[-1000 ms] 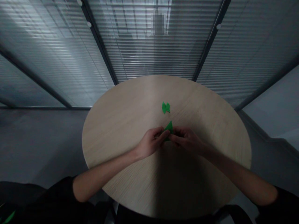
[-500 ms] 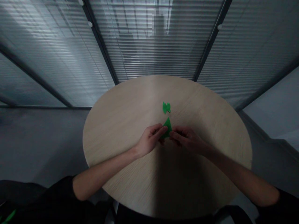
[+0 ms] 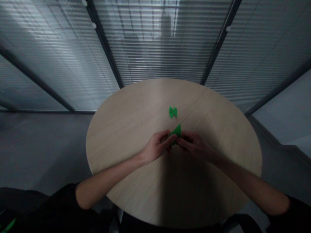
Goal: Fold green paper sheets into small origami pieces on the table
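Between my hands is a piece of folded green paper (image 3: 177,130), its pointed corner sticking up away from me. My left hand (image 3: 159,145) pinches it from the left, thumb on top. From the right, my right hand (image 3: 193,144) grips its lower edge, thumb and fingertips close to the left thumb. The lower part of the paper is covered by my fingers. Just beyond lies a small green folded paper shape (image 3: 173,112) with two wing-like halves, flat on the table and touched by neither hand.
A round light-wood table (image 3: 126,119) lies under my hands, with my shadow across its near right part. Behind it stand glass partitions with horizontal blinds (image 3: 162,58) and dark frames. Part of a dark chair (image 3: 240,223) shows at the bottom right.
The held paper has tilted, its tip swinging to the right and slightly nearer. My left thumb has slid right and down, close to the right thumb. The wing-like shape lies unmoved.
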Available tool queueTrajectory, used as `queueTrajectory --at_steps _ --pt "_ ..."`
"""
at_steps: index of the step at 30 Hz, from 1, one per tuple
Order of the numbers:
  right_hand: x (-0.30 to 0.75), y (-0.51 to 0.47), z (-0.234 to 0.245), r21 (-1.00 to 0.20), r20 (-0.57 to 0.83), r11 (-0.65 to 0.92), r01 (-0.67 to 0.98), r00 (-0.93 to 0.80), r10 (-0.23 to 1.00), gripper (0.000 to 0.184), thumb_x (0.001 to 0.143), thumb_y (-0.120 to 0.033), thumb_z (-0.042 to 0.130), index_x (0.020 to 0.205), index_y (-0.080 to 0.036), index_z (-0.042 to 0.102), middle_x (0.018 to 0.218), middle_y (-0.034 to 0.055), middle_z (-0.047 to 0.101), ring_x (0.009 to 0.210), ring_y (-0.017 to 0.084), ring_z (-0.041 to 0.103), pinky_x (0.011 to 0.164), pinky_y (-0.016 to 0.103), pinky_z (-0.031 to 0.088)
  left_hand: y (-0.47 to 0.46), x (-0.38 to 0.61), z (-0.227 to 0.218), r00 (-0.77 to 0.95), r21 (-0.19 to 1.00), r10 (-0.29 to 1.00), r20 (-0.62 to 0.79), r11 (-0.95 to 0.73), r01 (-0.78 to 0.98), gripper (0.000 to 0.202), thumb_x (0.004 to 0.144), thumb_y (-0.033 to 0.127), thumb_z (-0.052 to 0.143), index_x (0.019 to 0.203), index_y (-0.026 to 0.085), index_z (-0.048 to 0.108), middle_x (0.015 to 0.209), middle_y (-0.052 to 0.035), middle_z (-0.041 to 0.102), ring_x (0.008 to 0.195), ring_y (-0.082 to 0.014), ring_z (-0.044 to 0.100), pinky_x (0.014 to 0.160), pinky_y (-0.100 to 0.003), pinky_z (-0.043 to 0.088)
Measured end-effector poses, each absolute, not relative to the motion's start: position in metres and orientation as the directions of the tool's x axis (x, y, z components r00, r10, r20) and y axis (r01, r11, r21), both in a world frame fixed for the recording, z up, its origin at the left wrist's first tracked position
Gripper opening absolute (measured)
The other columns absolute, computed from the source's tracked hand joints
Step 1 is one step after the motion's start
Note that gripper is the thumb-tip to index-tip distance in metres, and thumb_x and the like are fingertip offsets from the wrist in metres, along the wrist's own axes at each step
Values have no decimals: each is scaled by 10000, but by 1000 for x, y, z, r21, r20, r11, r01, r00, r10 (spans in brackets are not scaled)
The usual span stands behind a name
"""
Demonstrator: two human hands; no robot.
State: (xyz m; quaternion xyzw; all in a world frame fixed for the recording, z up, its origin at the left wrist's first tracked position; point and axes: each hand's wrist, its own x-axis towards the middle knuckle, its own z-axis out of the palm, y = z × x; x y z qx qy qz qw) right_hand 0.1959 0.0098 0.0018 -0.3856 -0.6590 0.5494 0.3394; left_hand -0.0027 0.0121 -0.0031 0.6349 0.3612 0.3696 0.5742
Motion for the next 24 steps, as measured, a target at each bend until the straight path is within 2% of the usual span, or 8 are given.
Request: queueTrajectory --at_steps 4,8,18,21,24 --pt "197 11 1 -984 45 113 137 -423 905 415 930 -552 661 778 -170 599 597 -40 509 511 83 450 460 221 335 13 -4 -3 444 994 895 48 -84 62 419 933 555 633 822 154 586 675 14 584 546 -108 576 510 -228 472" --pt "200 13 0 -984 68 125 130 -372 926 393 934 -530 652 769 -179 589 586 -50 489 492 80 433 443 218 326 14 -8 0 408 982 910 67 -133 136 422 948 532 629 757 159 583 572 29 561 492 -90 514 472 -204 379" --pt "197 12 -4 -988 87 123 90 -328 941 412 916 -557 668 758 -188 577 577 -56 483 472 78 423 423 217 327 15 -9 -3 334 985 939 83 -127 113 470 919 588 664 722 168 583 527 36 551 470 -95 489 465 -204 347" --pt "197 12 -4 -988 95 128 91 -305 948 427 913 -569 672 739 -194 563 581 -51 489 480 80 426 434 220 336 15 -10 -3 304 981 949 90 -136 135 512 951 619 605 715 164 608 521 24 556 472 -104 499 472 -216 360" --pt "198 13 -3 -984 103 139 112 -279 955 451 923 -570 664 699 -200 536 572 -49 482 478 81 430 440 225 333 15 -11 -2 245 983 964 101 -135 126 639 989 702 462 665 168 597 504 2 555 479 -117 522 503 -234 412"
